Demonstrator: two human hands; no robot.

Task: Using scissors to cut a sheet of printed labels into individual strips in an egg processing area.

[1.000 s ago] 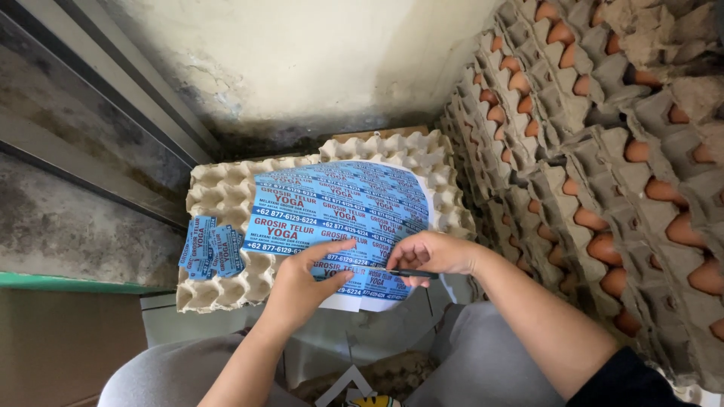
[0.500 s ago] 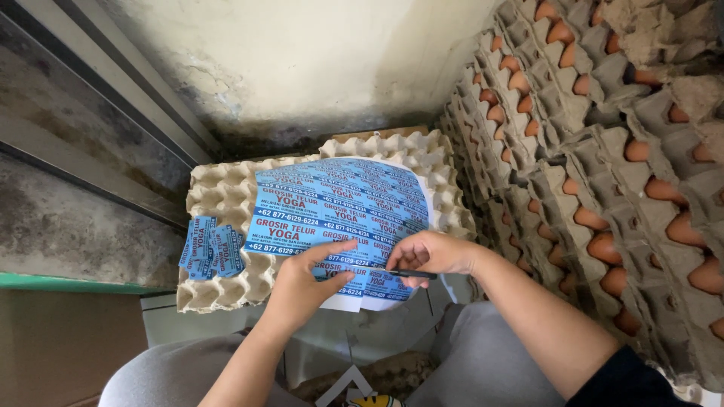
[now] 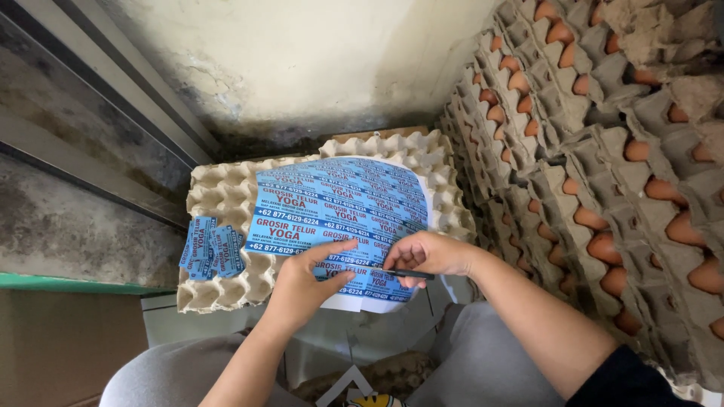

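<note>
Two hands at work w/ a blue printed sheet [image 3: 339, 215] that lies flat on top of an empty egg tray [image 3: 219, 192], near edge of the sheet hanging a bit over the tray's front. Our left hand [image 3: 305, 283] is spread open, palm down, fingers pressing the sheet's lower part; grips nothing. Our right hand [image 3: 430, 255] is curled closed around a thin dark blade or pen [image 3: 403, 274], we can't tell which, tip lying across the sheet's lower right corner. Left of the sheet, a small pile of cut blue slips [image 3: 211, 252] sits on the tray. At right, stacks of trays w/ brown eggs [image 3: 603, 166], close beside the right forearm.
</note>
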